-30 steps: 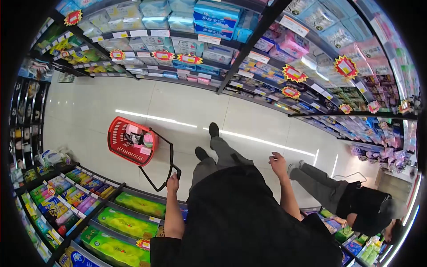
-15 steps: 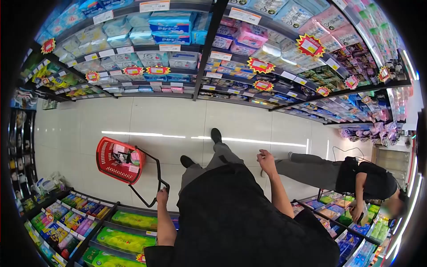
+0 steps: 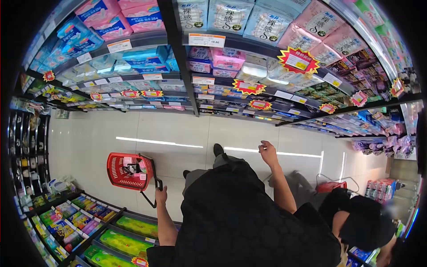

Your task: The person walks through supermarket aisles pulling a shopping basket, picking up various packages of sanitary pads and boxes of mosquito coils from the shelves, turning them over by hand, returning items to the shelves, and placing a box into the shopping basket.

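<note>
My left hand (image 3: 161, 195) is closed round the black handle (image 3: 156, 183) of a red shopping basket (image 3: 116, 180). The basket is at the left of my body, low over the pale floor, and several pink, white and dark packages (image 3: 135, 168) lie inside it. Out in front of my body on the right, my right hand (image 3: 267, 152) is raised with its fingers partly bent and apart, holding nothing. The shelves of packaged goods in front are well beyond it.
Shelves of pink and blue packs (image 3: 231, 18) run across the front. Low shelves with green packs (image 3: 120, 242) are at the lower left. At the lower right another person in dark clothes (image 3: 364, 222) bends close beside me, near a second red basket (image 3: 331, 186).
The view has shifted towards the upper shelves. The basket's handle now looks closer to the basket. My right hand has moved further forward. The other person has come nearer and bent down.
</note>
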